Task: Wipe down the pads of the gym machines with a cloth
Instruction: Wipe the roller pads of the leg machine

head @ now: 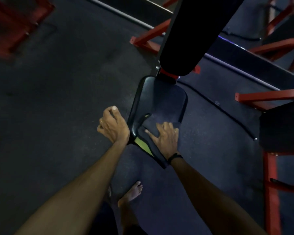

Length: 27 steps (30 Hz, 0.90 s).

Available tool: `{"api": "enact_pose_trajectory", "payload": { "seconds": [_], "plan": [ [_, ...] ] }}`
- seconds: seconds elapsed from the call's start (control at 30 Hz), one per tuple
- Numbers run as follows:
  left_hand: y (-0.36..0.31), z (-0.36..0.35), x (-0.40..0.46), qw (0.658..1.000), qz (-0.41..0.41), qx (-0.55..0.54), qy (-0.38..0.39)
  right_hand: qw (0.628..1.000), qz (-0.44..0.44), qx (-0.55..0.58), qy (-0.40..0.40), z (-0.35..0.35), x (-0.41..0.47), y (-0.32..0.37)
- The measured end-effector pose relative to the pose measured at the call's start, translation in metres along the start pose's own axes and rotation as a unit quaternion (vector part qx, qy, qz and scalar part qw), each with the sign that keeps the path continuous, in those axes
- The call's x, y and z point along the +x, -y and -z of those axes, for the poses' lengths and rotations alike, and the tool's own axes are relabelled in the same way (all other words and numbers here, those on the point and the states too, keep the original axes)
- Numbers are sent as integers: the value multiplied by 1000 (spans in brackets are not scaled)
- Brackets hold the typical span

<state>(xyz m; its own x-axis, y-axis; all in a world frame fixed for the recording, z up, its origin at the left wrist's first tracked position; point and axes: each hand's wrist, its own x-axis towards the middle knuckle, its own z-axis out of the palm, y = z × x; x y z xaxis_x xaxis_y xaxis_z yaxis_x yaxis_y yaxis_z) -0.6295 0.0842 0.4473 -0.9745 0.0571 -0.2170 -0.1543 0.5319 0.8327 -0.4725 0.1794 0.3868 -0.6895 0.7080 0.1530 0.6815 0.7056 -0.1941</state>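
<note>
Dim gym floor, view looks straight down at a black seat pad [157, 100] on a red-framed bench, with the long black back pad [190, 36] rising above it. Right hand [165, 139] lies flat on a dark cloth [151, 123] at the near end of the seat pad, fingers spread and straight, pressing the cloth down. Cloth is dark blue-grey with a yellow-green strip [143, 145] showing at its near edge, part of it hanging off the pad toward the person. Black band [175, 156] on the right wrist. Left hand [113, 125] hovers just beside the seat pad's left edge, fingers loosely curled, holding nothing, ring [101, 122] on 1 finger. 1 bare foot [131, 192] on the floor below. Other red frames [270, 97] and a second black pad [282, 126] at right
</note>
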Motion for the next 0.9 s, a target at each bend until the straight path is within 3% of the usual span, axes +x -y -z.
{"api": "enact_pose_trajectory", "payload": {
  "seconds": [0.23,0.37,0.43,0.53,0.63,0.77,0.9],
  "plan": [
    [7,39,-4,996,-30,66,59,997,-77,-9,21,11,-24,30],
    [3,51,-4,985,-48,86,142,992,-21,23,121,33,-14,35],
    [4,53,-3,975,-69,55,203,989,-9,72,132,48,-7,39],
    [9,62,3,957,-107,20,267,990,-26,111,86,70,8,45],
    [3,79,8,947,-152,44,280,994,7,102,38,100,28,52],
    [-37,106,16,944,-174,-37,278,990,95,71,-70,138,54,70],
    [-101,140,20,917,-204,-113,325,961,226,59,-147,173,73,96]
  ]
}}
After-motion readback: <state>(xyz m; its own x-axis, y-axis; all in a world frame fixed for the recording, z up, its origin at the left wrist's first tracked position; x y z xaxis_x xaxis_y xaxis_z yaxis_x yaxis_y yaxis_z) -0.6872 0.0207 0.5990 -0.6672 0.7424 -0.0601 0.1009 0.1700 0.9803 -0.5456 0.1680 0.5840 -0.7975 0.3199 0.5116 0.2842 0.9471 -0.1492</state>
